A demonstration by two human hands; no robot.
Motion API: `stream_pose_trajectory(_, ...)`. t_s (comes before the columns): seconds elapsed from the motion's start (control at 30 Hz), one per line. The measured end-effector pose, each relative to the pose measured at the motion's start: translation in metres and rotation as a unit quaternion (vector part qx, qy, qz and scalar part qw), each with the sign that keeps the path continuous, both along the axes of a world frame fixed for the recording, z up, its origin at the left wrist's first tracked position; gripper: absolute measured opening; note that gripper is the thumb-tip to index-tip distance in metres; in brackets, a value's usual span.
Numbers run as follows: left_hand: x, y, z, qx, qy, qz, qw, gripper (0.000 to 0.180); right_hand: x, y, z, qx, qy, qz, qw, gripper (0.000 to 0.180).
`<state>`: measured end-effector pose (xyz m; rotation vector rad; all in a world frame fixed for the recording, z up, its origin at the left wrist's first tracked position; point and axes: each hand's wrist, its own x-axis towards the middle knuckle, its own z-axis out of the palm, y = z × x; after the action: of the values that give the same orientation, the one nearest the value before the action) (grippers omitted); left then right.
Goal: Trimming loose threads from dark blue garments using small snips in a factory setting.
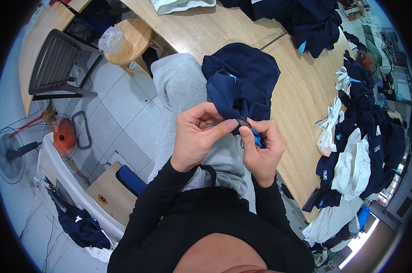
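A navy garment [242,79] with light-blue trim lies bunched on my lap and against the wooden table's [301,100] edge. My left hand [199,134] pinches the garment's lower edge between thumb and fingers. My right hand [260,145] grips a small blue-handled tool, probably thread snips [256,136], with its dark tip at the cloth beside my left thumb. Both hands meet just below the garment, above my grey trousers [183,91].
Piles of navy and white garments [360,150] line the table's right side, with more navy cloth [306,20] at the far end. To my left are a round wooden stool [128,38], a grey chair [55,63], floor fans [15,154] and a white bin [78,195].
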<state>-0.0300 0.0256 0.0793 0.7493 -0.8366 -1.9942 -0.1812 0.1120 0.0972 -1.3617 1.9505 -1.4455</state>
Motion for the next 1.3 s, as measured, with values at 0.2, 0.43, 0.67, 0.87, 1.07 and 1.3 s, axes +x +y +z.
stream_pose_trajectory(0.2, -0.001, -0.002, 0.000, -0.011, 0.002, 0.000, 1.000, 0.018, 0.000, -0.001, 0.003, 0.001, -0.007, 0.001, 1.000, 0.023)
stream_pose_trajectory(0.43, -0.001, -0.002, -0.002, 0.005, 0.012, 0.008, 1.000, 0.019, -0.001, 0.001, 0.002, 0.016, -0.033, -0.003, 0.999, 0.022)
stream_pose_trajectory(0.67, -0.004, -0.003, 0.002, -0.006, 0.008, 0.007, 1.000, 0.020, -0.001, -0.001, 0.002, 0.006, -0.029, -0.002, 1.000, 0.022)
stream_pose_trajectory(0.87, -0.002, -0.004, 0.002, -0.010, -0.001, 0.005, 1.000, 0.019, 0.000, -0.003, 0.004, -0.001, -0.012, -0.005, 1.000, 0.023)
stream_pose_trajectory(1.07, -0.002, -0.004, 0.001, -0.015, 0.000, 0.005, 1.000, 0.018, 0.000, -0.004, 0.002, -0.010, -0.010, -0.010, 1.000, 0.022)
stream_pose_trajectory(1.3, -0.001, -0.005, -0.004, 0.017, 0.034, 0.007, 0.999, 0.019, -0.010, 0.003, -0.004, 0.017, -0.210, 0.007, 0.977, 0.026)
